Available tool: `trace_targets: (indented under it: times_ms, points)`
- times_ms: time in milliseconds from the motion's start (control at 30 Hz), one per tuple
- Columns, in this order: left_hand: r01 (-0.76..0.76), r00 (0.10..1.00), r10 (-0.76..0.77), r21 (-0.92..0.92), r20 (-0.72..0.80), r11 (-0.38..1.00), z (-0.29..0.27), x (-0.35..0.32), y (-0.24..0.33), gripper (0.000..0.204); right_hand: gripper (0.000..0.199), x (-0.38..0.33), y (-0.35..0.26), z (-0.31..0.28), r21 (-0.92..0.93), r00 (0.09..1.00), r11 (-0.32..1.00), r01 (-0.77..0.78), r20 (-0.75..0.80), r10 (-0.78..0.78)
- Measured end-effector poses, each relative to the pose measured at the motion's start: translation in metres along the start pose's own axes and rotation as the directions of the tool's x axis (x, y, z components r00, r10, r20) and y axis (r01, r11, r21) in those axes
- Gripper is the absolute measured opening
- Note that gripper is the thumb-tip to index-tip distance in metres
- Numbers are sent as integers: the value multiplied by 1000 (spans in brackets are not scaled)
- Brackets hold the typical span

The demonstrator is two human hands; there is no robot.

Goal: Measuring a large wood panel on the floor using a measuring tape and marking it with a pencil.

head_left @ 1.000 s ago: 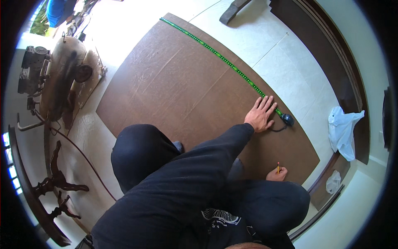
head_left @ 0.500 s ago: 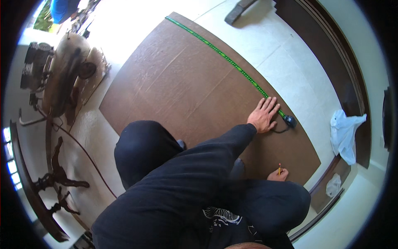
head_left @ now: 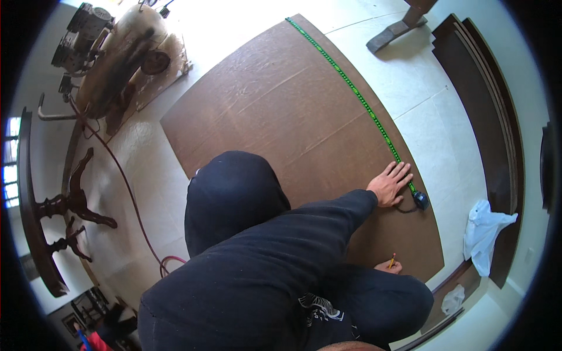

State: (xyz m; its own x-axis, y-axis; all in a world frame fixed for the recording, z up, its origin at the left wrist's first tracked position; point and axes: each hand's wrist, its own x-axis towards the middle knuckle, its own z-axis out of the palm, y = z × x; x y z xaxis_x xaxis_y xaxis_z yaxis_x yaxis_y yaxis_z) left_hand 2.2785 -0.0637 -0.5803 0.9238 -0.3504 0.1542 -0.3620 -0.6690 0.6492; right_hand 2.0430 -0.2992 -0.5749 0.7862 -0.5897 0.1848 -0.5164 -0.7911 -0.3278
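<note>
A large brown wooden panel (head_left: 246, 111) lies flat beneath me. Along its right edge runs a green tape measure blade (head_left: 357, 93), drawn out from a dark tape case (head_left: 421, 200) with a black cord. My left hand (head_left: 387, 185) lies across the blade near the case, palm down and fingers spread, pressing it to the panel. Closer to my right knee, my right hand (head_left: 389, 267) is closed round a short yellow pencil (head_left: 392, 261) with its eraser end up. My right forearm is hidden behind my knee.
An air compressor (head_left: 126, 58) with a red hose (head_left: 132, 193) stands at the left, above a dark carved table base (head_left: 76, 202). On the right are stacked dark boards (head_left: 474, 111) and a white plastic bag (head_left: 486, 234). A wooden leg (head_left: 398, 32) rests at the far side.
My view has turned, so the panel and tape sit farther right and the compressor higher. Left hand still rests on the blade; right hand still holds the pencil.
</note>
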Motion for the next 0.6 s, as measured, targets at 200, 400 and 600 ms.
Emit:
trace_targets:
  times_ms: [200, 400, 600]
  points:
    - [-19, 1000, 19, -7, -24, 1000, 2, -1, -1, 84, 14, 0, -5, -3, -214, 999, 976, 48, -7, -51]
    - [3, 998, -5, 34, 56, 999, -1, -2, 0, 84, 13, -2, -5, 3, -201, 996, 979, 16, -83, -33]
    - [-11, 999, 8, 53, 54, 999, 0, 3, -2, 77, 12, 2, -2, 6, -202, 989, 979, 35, -137, -64]
